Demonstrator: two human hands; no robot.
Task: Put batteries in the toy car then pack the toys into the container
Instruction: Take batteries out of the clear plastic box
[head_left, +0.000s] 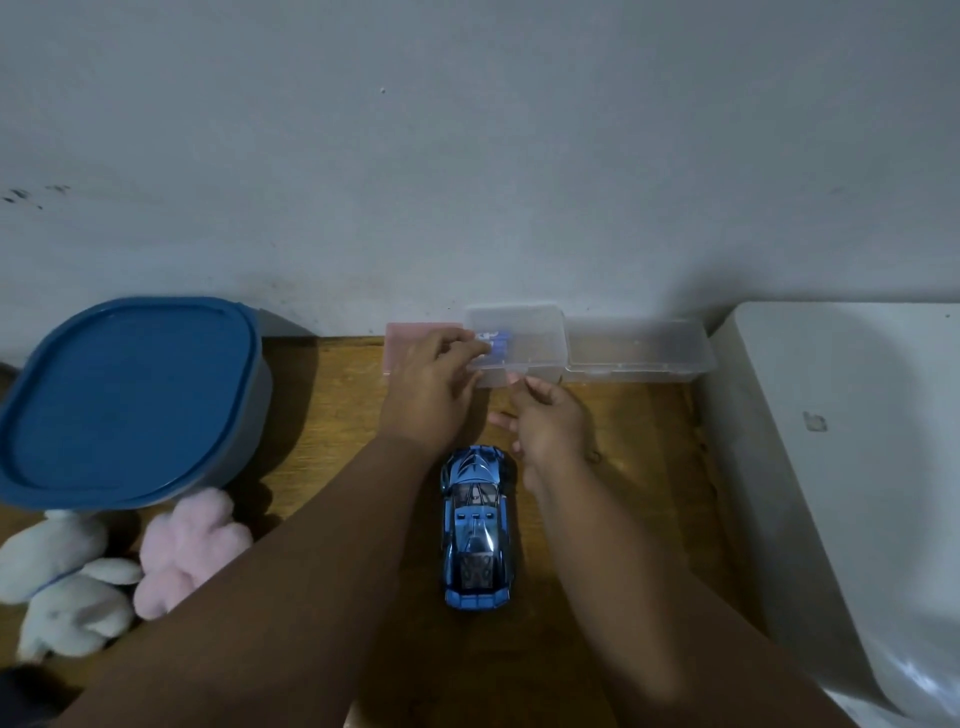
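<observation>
At the table's (597, 519) far edge, the left hand (431, 387) pinches the blue batteries (497, 347) inside the clear box (540, 338). The right hand (553, 428), loosely curled and holding nothing, fingertips the box's front. The toy car (475, 530) sits mid-table between the forearms. The lidded container (130, 400) and plush toys (130, 566) lie by the left edge.

Single view: head-worn wide-angle camera. Position: above the near side of the wooden table (649, 415), close over it. Facing: forward and down toward the grey wall (467, 156), which fills the upper half. Toy car (475, 525) lies centre-low in frame.
</observation>
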